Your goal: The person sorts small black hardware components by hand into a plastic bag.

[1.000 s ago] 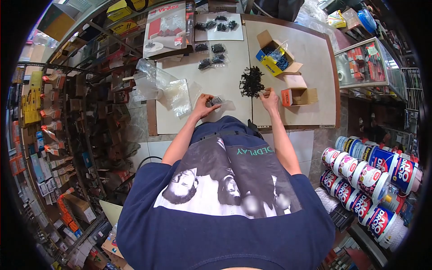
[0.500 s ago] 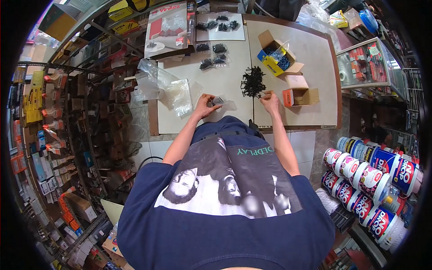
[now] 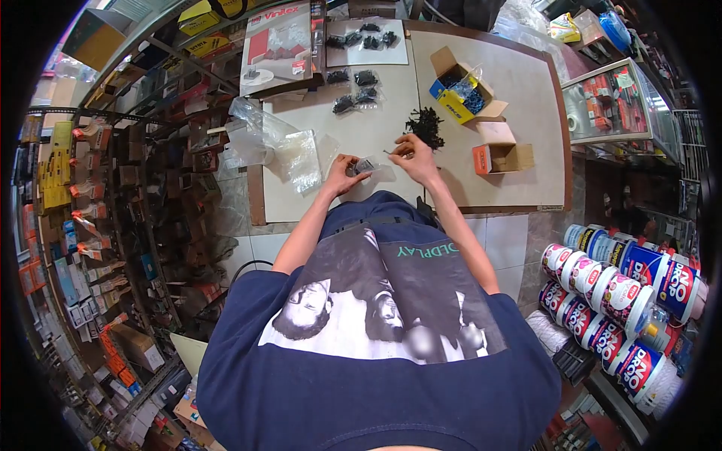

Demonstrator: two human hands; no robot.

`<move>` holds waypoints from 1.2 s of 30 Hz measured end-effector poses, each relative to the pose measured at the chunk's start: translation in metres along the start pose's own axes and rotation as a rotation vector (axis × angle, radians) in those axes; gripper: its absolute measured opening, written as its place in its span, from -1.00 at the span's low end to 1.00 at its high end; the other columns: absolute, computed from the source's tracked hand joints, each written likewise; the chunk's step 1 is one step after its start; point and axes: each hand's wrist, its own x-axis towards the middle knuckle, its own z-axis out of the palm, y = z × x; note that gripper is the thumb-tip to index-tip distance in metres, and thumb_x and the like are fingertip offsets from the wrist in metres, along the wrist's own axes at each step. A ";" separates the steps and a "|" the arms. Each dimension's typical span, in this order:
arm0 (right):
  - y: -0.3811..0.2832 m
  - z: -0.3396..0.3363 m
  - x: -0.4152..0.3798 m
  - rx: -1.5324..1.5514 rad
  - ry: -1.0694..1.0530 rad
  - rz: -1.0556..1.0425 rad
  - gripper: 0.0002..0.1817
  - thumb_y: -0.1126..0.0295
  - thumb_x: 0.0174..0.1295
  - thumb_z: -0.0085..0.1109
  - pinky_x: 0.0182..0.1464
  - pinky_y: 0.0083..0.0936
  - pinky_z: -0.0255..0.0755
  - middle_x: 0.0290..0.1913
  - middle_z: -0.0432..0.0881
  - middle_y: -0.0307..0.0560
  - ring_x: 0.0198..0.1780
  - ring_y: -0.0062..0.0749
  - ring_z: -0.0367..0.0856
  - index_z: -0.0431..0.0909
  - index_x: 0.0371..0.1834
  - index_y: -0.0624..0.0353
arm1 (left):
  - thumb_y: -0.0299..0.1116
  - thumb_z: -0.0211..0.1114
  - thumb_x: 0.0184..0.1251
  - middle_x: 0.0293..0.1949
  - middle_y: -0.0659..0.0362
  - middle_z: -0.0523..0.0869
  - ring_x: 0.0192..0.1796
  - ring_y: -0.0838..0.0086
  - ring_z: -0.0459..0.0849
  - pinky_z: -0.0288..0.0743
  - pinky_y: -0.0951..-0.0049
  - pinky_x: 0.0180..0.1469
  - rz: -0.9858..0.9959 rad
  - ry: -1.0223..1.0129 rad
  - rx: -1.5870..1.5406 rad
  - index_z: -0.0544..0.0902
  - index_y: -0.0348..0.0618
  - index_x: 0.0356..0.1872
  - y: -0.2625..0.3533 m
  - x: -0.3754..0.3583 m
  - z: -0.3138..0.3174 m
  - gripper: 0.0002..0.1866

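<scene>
My left hand pinches a small clear plastic bag with some dark pieces inside, near the table's front edge. To its right, my right hand is closed with fingertips together on a small thin piece, which points toward the bag. Just behind my right hand lies a pile of black screws. Several filled bags of black pieces rest farther back, with more on a white board. A stack of empty clear bags lies left of my left hand.
An open yellow and blue box of dark screws and an open orange box stand at the right of the table. A large Vinilex box is at the back left. Shelves flank the left; paint tubs stand at right.
My right hand has moved left from the right side of the screw pile toward the bag, carrying a small piece. My left hand stays at the bag.
</scene>
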 end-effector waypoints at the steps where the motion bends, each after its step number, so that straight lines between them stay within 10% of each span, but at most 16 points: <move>1: -0.005 0.004 -0.001 -0.010 -0.055 -0.014 -0.61 0.42 -0.06 0.36 -0.18 -0.49 0.51 -0.35 0.68 -0.05 -0.27 -0.43 0.65 0.47 -0.15 0.27 | 0.01 0.46 -0.04 -0.09 0.06 0.44 -0.04 0.33 0.49 0.43 0.41 0.03 -0.006 -0.005 -0.005 0.55 -0.23 -0.08 0.000 0.000 0.000 -0.41; 24: 0.121 -0.031 -0.030 -0.422 0.314 0.075 -0.67 0.51 -0.05 0.23 -0.18 -0.29 0.48 -0.34 0.63 0.04 -0.23 -0.07 0.62 0.47 -0.15 0.24 | -0.02 0.49 -0.08 -0.11 0.06 0.48 -0.06 0.30 0.52 0.45 0.40 0.01 0.001 0.034 -0.043 0.61 -0.18 -0.11 -0.001 0.000 0.002 -0.44; 36: 0.099 -0.042 -0.023 -0.275 0.358 0.139 -0.68 0.48 -0.03 0.26 -0.22 -0.48 0.50 -0.41 0.66 -0.11 -0.34 -0.38 0.65 0.49 -0.16 0.22 | 0.01 0.48 -0.09 -0.14 0.05 0.49 -0.09 0.29 0.52 0.46 0.39 0.00 0.021 0.034 -0.018 0.59 -0.21 -0.10 -0.006 0.002 0.003 -0.41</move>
